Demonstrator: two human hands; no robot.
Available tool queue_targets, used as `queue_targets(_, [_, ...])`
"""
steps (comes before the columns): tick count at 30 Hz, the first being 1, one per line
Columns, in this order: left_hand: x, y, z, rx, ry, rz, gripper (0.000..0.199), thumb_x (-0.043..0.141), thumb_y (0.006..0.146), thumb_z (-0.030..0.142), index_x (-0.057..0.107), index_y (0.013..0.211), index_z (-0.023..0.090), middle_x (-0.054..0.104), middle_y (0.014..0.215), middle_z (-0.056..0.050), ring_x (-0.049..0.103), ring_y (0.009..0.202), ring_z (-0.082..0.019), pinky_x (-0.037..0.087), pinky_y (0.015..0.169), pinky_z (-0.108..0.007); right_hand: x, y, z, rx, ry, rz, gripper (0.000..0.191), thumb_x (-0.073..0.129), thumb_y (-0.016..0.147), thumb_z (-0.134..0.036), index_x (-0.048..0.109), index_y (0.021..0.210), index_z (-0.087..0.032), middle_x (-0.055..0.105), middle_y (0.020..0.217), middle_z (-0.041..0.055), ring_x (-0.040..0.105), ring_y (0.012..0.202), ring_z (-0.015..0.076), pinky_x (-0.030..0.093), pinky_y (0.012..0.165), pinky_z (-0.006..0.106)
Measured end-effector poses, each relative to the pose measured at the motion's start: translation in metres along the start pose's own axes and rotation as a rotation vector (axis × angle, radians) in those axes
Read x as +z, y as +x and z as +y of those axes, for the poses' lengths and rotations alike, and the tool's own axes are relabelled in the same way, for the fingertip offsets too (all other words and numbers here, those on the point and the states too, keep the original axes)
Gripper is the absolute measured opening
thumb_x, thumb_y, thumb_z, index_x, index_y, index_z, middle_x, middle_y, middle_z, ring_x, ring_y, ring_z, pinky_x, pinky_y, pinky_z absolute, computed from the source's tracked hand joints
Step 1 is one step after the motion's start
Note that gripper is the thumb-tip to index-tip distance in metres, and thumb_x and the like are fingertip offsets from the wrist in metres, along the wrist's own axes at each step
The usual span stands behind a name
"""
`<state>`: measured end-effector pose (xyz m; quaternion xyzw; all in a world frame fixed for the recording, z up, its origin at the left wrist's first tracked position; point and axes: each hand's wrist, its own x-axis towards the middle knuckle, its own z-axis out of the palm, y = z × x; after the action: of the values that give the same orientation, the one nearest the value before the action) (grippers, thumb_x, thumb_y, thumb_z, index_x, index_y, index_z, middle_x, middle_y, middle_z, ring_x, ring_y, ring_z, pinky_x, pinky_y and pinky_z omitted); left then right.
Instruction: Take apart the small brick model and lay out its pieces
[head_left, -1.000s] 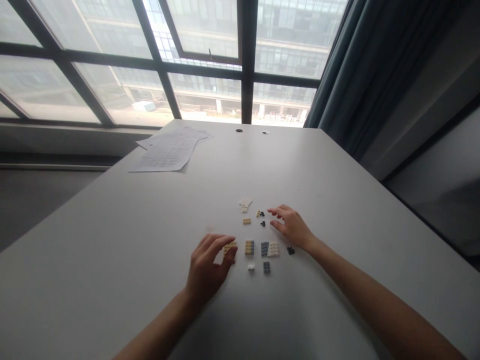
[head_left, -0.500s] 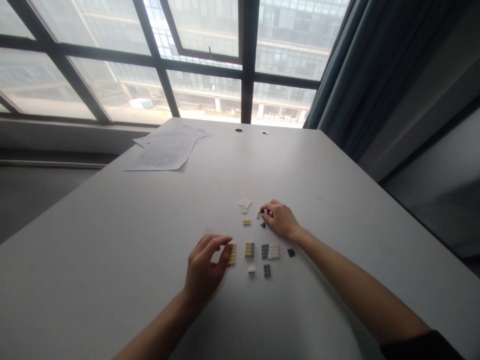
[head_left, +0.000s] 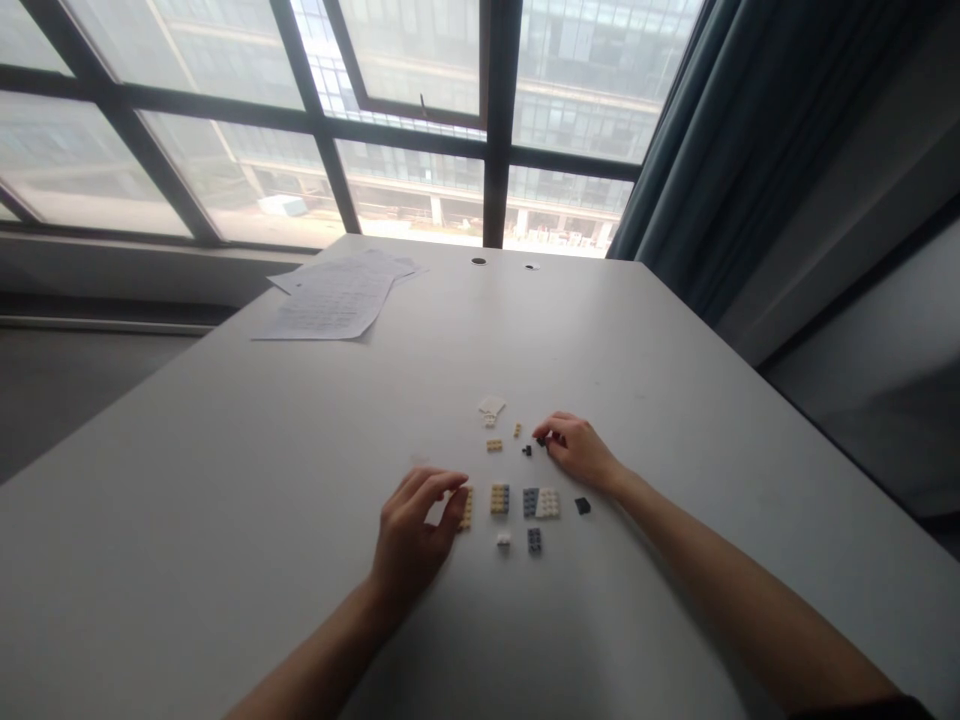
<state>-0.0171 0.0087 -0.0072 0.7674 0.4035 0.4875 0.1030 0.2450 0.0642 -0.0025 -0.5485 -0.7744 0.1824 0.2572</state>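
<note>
Near the middle of the white table, my left hand [head_left: 421, 515] has its thumb and fingers at the left edge of a tan brick [head_left: 466, 508], which it partly covers. My right hand [head_left: 574, 445] pinches a small black piece [head_left: 541, 441]. Beside it lie another small black piece [head_left: 527, 451] and a small tan piece [head_left: 517, 430]. Between my hands are a tan and grey brick group [head_left: 499, 499] and a grey and white group [head_left: 541, 503]. Closer to me are a small white piece [head_left: 503, 541] and a dark grey brick [head_left: 534, 541].
A black piece [head_left: 583, 506] lies below my right wrist. Further up are white pieces [head_left: 491, 408] and a tan brick [head_left: 494, 446]. Printed papers [head_left: 322, 305] lie at the table's [head_left: 450, 340] far left, before the windows. A curtain [head_left: 675, 130] hangs at the right.
My right hand has moved right and slightly toward me with the black piece, away from the small tan piece. My left hand has hardly moved.
</note>
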Motion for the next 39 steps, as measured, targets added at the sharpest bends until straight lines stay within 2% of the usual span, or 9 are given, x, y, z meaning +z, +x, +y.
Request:
queue_targets(15, [0.000, 0.001, 0.001, 0.003, -0.011, -0.007, 0.009, 0.056, 0.085, 0.018, 0.064, 0.088, 0.018, 0.064, 0.080, -0.004, 0.058, 0.071, -0.014, 0.050, 0.067, -0.027, 0.005, -0.013, -0.011, 0.010, 0.071, 0.008, 0.027, 0.054, 0.078, -0.005, 0.068, 0.097, -0.018, 0.064, 0.087, 0.0027, 0.055, 0.071, 0.0128, 0.046, 0.073, 0.027])
queue_targets(20, [0.000, 0.001, 0.001, 0.005, -0.020, 0.001, 0.008, 0.056, 0.085, 0.018, 0.064, 0.087, 0.018, 0.064, 0.080, -0.004, 0.058, 0.070, -0.014, 0.050, 0.066, -0.026, 0.005, -0.013, -0.011, 0.062, 0.046, 0.019, 0.025, 0.065, 0.076, -0.015, 0.068, 0.101, -0.018, 0.063, 0.087, 0.0024, 0.055, 0.071, 0.0135, 0.047, 0.073, 0.028])
queue_targets(24, [0.000, 0.001, 0.001, 0.001, -0.018, 0.001, 0.008, 0.057, 0.085, 0.017, 0.064, 0.088, 0.018, 0.064, 0.080, -0.003, 0.058, 0.071, -0.014, 0.051, 0.068, -0.026, 0.006, -0.012, -0.011, 0.089, 0.012, 0.019, 0.021, 0.070, 0.076, -0.022, 0.071, 0.097, -0.019, 0.061, 0.087, 0.0024, 0.056, 0.073, 0.0140, 0.046, 0.074, 0.028])
queue_targets(35, [-0.001, 0.001, 0.002, -0.004, 0.003, -0.002, 0.008, 0.056, 0.085, 0.018, 0.064, 0.086, 0.018, 0.065, 0.080, -0.003, 0.059, 0.073, -0.014, 0.051, 0.069, -0.027, 0.008, -0.009, -0.016, 0.050, -0.027, 0.008, 0.012, 0.066, 0.080, -0.017, 0.071, 0.090, -0.020, 0.061, 0.087, 0.0022, 0.057, 0.077, 0.0145, 0.046, 0.079, 0.029])
queue_targets(39, [-0.001, 0.001, 0.001, 0.016, -0.003, -0.002, 0.009, 0.055, 0.086, 0.017, 0.064, 0.087, 0.018, 0.065, 0.080, -0.003, 0.059, 0.072, -0.014, 0.051, 0.069, -0.026, 0.010, -0.008, -0.014, -0.018, -0.113, 0.006, 0.009, 0.063, 0.083, -0.018, 0.070, 0.088, -0.021, 0.063, 0.091, 0.0033, 0.057, 0.087, 0.0172, 0.044, 0.083, 0.032])
